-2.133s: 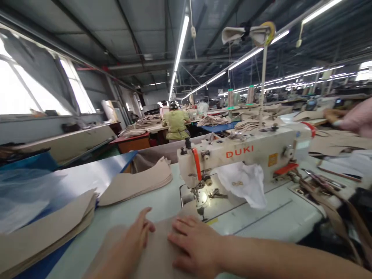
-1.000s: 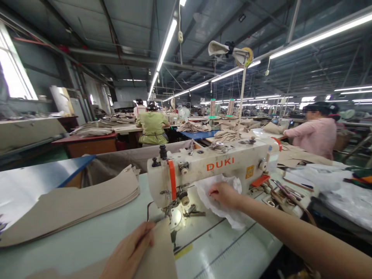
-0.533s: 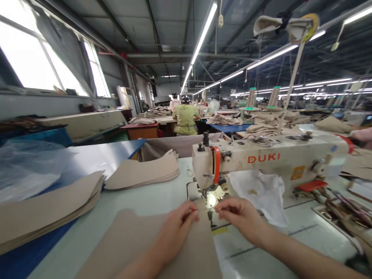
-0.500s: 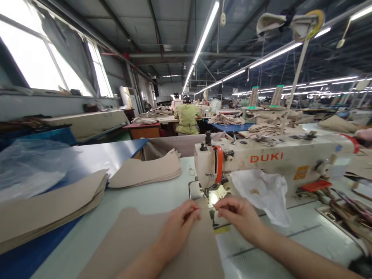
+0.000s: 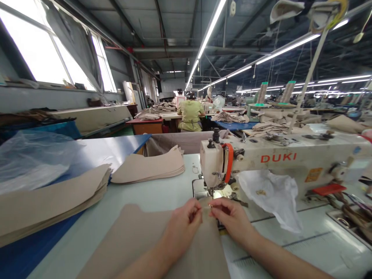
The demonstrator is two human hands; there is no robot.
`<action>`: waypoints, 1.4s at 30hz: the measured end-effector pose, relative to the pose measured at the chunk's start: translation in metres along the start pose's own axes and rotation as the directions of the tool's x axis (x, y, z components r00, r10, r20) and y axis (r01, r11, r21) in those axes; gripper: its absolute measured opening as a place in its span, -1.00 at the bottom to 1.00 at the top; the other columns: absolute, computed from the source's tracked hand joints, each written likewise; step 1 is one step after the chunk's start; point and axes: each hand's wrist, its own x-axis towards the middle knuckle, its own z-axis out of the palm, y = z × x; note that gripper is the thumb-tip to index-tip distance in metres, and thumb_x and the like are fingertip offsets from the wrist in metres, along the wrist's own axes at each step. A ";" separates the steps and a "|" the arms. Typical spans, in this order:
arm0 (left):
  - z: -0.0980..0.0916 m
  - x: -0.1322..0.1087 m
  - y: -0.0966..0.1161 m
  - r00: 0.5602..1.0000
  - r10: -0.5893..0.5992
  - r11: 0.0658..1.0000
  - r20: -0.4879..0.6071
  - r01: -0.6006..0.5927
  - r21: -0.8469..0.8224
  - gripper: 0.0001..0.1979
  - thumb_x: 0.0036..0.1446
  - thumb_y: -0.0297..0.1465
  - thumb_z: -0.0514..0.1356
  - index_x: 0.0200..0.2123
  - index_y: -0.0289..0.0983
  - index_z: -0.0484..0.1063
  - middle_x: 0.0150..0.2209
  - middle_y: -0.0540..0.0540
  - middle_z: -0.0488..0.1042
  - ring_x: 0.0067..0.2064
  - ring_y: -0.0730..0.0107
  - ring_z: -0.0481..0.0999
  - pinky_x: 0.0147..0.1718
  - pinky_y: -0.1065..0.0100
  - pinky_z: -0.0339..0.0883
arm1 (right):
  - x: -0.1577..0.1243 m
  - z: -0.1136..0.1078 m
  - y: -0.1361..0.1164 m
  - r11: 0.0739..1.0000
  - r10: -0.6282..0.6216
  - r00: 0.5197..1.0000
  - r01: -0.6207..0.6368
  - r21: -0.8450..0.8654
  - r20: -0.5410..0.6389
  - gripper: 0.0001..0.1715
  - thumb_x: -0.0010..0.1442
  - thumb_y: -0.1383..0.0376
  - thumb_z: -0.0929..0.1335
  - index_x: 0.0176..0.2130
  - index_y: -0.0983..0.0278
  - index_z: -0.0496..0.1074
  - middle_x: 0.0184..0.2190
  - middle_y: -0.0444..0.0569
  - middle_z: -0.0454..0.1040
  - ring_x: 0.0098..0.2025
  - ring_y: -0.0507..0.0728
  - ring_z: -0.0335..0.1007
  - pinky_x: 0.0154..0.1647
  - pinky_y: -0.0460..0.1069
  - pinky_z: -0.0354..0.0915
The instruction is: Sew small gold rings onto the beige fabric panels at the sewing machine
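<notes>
A large beige fabric panel (image 5: pixel 139 236) lies flat on the pale table, its narrow top end just in front of the needle of the sewing machine (image 5: pixel 250 149). With curled fingers, my left hand (image 5: pixel 184 224) pinches the panel near that end. My right hand (image 5: pixel 234 219) is closed too, thumb and forefinger pinching the panel's right edge close to the left fingertips. The machine's lamp lights the spot behind my fingers. My fingers partly cover the presser foot area and the fabric's edge.
Stacks of cut beige pieces lie at the left (image 5: pixel 55 197) and behind the panel (image 5: pixel 149 164). White cloth (image 5: pixel 270 195) hangs from the machine arm. Clear plastic (image 5: pixel 35 159) covers part of the blue table. A person (image 5: pixel 190 112) sits further ahead, facing away.
My right hand has moved left onto the panel's edge, closing the gap to my left hand. The camera view has turned slightly left.
</notes>
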 end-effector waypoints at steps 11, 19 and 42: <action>0.003 -0.005 0.014 0.996 -0.012 1.000 0.092 0.014 -0.019 -0.83 0.13 -0.35 0.03 -0.49 -0.20 0.28 -0.64 0.13 0.27 -0.61 0.49 0.24 -0.55 0.46 0.11 | -0.001 0.001 -0.002 0.929 -0.192 0.981 0.179 -0.322 -0.007 -0.82 0.02 0.33 0.26 -0.39 0.26 0.45 -0.51 -0.10 0.45 -0.45 0.07 0.34 -0.42 -0.08 0.23; -0.001 0.002 0.004 0.984 -0.088 0.948 0.152 0.130 -0.291 -0.89 0.14 -0.32 0.04 -0.35 -0.24 0.23 -0.45 0.04 0.45 -0.64 0.57 0.29 -0.61 0.48 0.14 | -0.007 -0.004 -0.005 0.969 -0.118 0.992 0.126 -0.211 0.052 -0.79 0.10 0.28 0.29 -0.29 0.26 0.50 -0.44 -0.09 0.48 -0.38 0.07 0.37 -0.35 -0.07 0.25; -0.006 0.013 0.008 0.915 -0.228 0.827 0.333 0.363 -0.430 -0.82 -0.10 -0.33 0.20 -0.43 -0.30 0.31 -0.59 0.07 0.37 -0.58 0.54 0.30 -0.56 0.47 0.19 | 0.001 0.001 -0.004 0.960 0.173 0.974 -0.200 0.197 0.146 -0.59 -0.17 0.04 0.49 -0.50 0.28 0.36 -0.58 -0.18 0.42 -0.51 0.03 0.37 -0.43 -0.07 0.29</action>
